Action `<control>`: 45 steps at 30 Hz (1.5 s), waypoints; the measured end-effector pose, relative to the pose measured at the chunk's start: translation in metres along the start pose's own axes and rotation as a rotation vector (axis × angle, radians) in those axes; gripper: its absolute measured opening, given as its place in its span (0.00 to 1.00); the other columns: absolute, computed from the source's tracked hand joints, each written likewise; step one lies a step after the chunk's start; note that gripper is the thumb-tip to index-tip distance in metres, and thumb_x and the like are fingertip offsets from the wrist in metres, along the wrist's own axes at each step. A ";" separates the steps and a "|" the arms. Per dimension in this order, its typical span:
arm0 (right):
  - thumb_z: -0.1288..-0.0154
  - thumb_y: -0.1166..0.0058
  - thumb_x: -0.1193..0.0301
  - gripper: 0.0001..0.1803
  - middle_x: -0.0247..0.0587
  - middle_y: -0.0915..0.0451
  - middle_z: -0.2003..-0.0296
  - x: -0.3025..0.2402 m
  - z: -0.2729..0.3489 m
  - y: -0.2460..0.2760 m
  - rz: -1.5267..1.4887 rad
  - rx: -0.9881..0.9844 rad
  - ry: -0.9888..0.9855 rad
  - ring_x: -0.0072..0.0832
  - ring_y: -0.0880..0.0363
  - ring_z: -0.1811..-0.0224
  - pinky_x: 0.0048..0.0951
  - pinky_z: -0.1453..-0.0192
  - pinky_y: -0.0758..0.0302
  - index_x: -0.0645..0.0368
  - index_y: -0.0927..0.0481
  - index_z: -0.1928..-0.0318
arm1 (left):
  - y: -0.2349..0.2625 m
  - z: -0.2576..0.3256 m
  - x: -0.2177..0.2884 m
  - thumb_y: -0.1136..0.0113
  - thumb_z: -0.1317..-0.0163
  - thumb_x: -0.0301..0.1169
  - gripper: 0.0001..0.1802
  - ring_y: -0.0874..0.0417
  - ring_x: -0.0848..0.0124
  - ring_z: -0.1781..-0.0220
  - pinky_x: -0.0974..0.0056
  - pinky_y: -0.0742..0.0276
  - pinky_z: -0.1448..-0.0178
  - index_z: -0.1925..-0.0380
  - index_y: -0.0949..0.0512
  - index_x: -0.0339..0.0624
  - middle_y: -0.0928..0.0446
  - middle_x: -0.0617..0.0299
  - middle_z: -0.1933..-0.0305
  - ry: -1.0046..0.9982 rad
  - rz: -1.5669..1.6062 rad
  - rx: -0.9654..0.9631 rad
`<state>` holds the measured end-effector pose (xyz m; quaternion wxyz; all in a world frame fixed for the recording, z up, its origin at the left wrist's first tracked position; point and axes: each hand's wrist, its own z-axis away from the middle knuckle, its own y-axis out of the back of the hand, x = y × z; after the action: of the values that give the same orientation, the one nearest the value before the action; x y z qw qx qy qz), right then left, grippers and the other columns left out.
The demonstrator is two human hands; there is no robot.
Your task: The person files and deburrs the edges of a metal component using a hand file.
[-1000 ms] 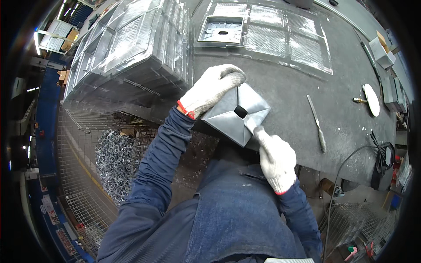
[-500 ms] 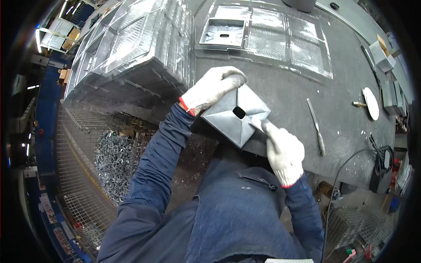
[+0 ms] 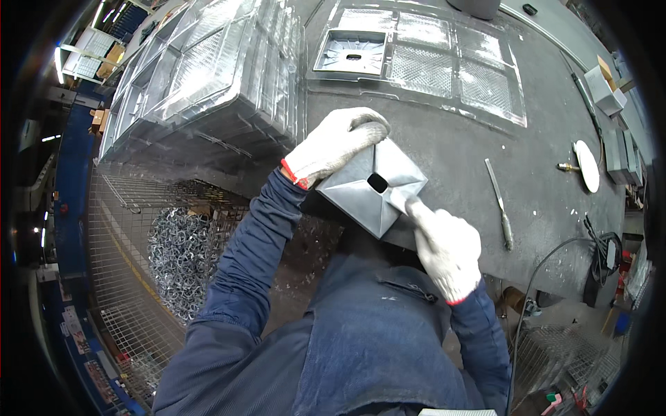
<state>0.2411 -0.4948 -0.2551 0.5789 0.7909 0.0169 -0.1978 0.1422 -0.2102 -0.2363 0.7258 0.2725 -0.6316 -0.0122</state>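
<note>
A grey square metal cover with sloping faces and a dark hole at its centre is tilted at the table's near edge. My left hand, in a white knit glove with a red cuff, is closed on its upper left side. My right hand, gloved alike, is closed and presses a small pale flat piece against the cover's right face by the hole. The fingers partly hide that piece, so its kind is unclear. A similar square metal part lies hollow side up in a clear plastic tray.
Stacked clear trays stand at left, above a wire basket of small metal parts. On the grey table at right lie a thin file-like tool, a white oval disc and a black cable.
My right hand and the pale piece have shifted slightly down and left across the cover's face. My left hand keeps its hold, and the cover has barely moved.
</note>
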 end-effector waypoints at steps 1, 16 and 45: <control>0.28 0.38 0.73 0.25 0.38 0.22 0.74 0.003 0.008 0.001 -0.031 0.041 0.000 0.38 0.18 0.77 0.41 0.70 0.21 0.45 0.17 0.32 | -0.001 0.000 -0.002 0.40 0.19 0.37 0.19 0.13 0.67 0.40 0.61 0.22 0.29 0.43 0.13 0.32 0.10 0.54 0.45 0.004 0.016 -0.005; 0.28 0.37 0.72 0.26 0.38 0.22 0.76 -0.028 0.006 0.006 -0.069 0.047 -0.046 0.37 0.18 0.79 0.41 0.72 0.22 0.52 0.16 0.30 | -0.004 0.006 0.002 0.38 0.21 0.35 0.18 0.14 0.68 0.39 0.61 0.21 0.30 0.43 0.13 0.31 0.10 0.54 0.45 0.043 0.106 0.038; 0.21 0.50 0.80 0.24 0.36 0.16 0.67 -0.025 0.030 0.018 -1.199 -0.147 -0.810 0.17 0.20 0.71 0.23 0.67 0.18 0.66 0.17 0.28 | -0.013 0.034 0.026 0.35 0.24 0.28 0.17 0.13 0.71 0.42 0.62 0.19 0.31 0.39 0.14 0.34 0.10 0.56 0.44 -0.003 0.167 0.110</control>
<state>0.2142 -0.5231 -0.2376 0.3835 0.4696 0.2450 -0.7566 0.1205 -0.2439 -0.2165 0.7072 0.2583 -0.6529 0.0828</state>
